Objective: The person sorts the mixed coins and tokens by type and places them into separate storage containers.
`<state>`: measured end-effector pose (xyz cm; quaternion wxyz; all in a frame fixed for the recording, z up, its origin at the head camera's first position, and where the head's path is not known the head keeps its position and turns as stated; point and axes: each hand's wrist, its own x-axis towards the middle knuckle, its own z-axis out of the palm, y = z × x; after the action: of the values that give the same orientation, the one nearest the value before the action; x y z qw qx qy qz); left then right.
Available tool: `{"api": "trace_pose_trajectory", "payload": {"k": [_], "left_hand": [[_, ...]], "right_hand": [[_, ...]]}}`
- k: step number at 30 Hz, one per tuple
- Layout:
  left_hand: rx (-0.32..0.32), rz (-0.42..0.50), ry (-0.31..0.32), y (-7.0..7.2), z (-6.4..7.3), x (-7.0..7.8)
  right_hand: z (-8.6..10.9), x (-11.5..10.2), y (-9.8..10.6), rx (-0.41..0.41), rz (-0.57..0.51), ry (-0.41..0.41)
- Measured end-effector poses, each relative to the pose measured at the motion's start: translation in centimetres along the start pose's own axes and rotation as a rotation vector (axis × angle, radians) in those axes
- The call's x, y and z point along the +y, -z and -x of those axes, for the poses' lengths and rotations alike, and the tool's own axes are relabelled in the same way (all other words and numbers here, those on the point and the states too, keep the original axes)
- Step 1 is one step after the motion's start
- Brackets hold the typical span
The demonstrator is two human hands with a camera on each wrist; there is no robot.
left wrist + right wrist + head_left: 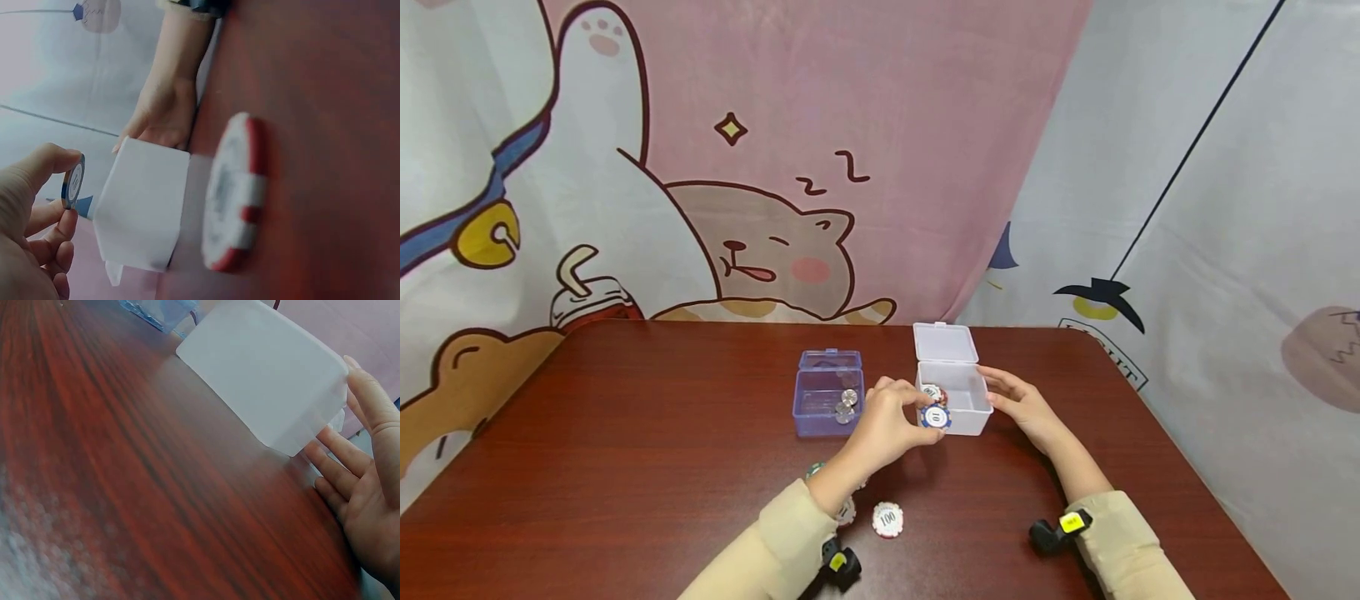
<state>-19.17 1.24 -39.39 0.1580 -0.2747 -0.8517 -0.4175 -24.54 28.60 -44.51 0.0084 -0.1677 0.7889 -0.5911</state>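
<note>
My left hand (887, 422) pinches a blue poker chip (936, 417) marked 10 between thumb and fingertip. The chip is upright, in front of the near wall of a white plastic box (972, 423) with its lid raised. Inside that box, toward the left, lie poker chips (934, 392), partly hidden by the held one. My right hand (1028, 410) rests its fingertips against the box's right side. In the right wrist view the fingers (340, 472) are nearly straight along that side, with the thumb at the near corner.
Left of the white box stands a translucent blue box (823, 427), lid open, with several silver coins (846, 405) in it. A red-and-white chip (887, 519) marked 100 lies on the brown table (647, 467); other chips (847, 512) are partly hidden under my left forearm.
</note>
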Motion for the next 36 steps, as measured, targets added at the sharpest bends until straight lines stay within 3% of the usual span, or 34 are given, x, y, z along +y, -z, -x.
{"api": "trace_pose_trajectory", "payload": {"k": [8,17,26,36], "left_hand": [[0.051,0.062,0.039,-0.2,-1.7,0.0],[0.093,0.016,0.073,-1.2,-3.2,-0.6],[0.096,-0.079,0.114,-2.0,-4.5,-1.7],[0.076,-0.110,0.146,-3.0,-5.2,-2.0]], "right_hand": [[0.1,0.1,0.1,-0.009,0.007,0.003],[0.0,0.0,0.2,-0.017,0.013,0.008],[0.0,0.2,0.1,-0.006,0.011,0.009],[0.0,0.0,0.1,-0.004,0.015,0.004]]}}
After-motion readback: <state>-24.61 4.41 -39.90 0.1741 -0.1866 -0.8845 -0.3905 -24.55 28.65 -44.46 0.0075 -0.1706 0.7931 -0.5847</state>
